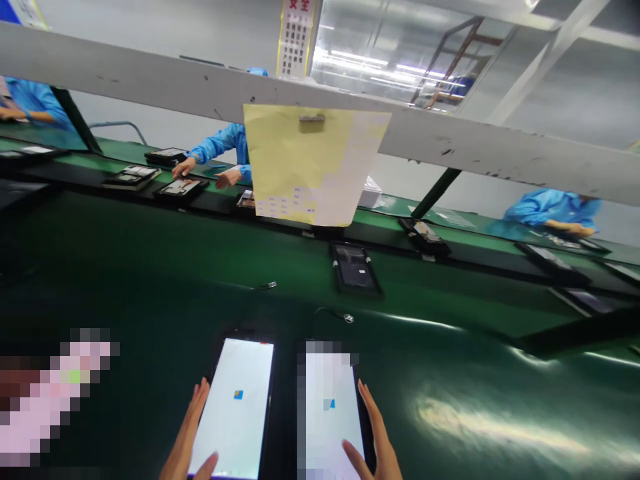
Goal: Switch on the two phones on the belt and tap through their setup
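Observation:
Two tablets with lit white screens lie side by side on the green table. Around the lower left side of the left tablet [235, 427] is my left hand [189, 437], its fingers along the outer edge and the thumb over the screen's lower corner. My right hand [375, 437] has hold of the right tablet [333, 413] in the same way, fingers on its right edge and thumb on the screen. Both screens show a small blue icon near the middle. Pixelation covers part of the right tablet. Beyond them lie two small cable ends [269, 285], [349, 319].
A dark device [356, 268] lies farther up the green table [150, 267]. Behind it, a black conveyor strip [285, 225] carries several devices. A yellow sheet [315, 160] hangs from a beam. People in blue sleeves [217, 145] work across the line. A pixelated pink object [55, 407] is at left.

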A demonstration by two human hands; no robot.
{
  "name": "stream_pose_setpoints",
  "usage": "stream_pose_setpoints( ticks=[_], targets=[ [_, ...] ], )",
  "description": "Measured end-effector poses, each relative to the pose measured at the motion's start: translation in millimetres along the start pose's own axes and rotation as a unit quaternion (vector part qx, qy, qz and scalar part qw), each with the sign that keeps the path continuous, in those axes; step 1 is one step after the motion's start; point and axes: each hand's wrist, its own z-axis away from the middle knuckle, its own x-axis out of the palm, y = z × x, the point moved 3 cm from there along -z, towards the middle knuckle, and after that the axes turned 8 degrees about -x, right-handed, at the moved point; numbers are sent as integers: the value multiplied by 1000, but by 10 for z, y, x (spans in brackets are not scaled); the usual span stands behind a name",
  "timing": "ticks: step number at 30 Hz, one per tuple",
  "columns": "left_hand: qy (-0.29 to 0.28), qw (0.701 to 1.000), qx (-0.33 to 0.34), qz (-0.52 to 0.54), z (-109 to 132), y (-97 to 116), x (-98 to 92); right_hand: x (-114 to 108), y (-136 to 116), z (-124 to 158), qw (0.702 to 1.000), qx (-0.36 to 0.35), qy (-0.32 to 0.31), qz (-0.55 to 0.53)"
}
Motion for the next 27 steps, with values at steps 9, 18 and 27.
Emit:
stream_pose_setpoints(
  ticks=[9,18,27],
  targets=[
    [-23,998,-47,26,55,215,-13,74,-164,-33,1000,14,-10,-9],
    [-86,995,-39,33,30,69,19,87,-233,-50,999,25,-28,-16],
    [-100,990,-72,65,12,-40,89,38,-215,-68,998,0,-67,12]
  ],
)
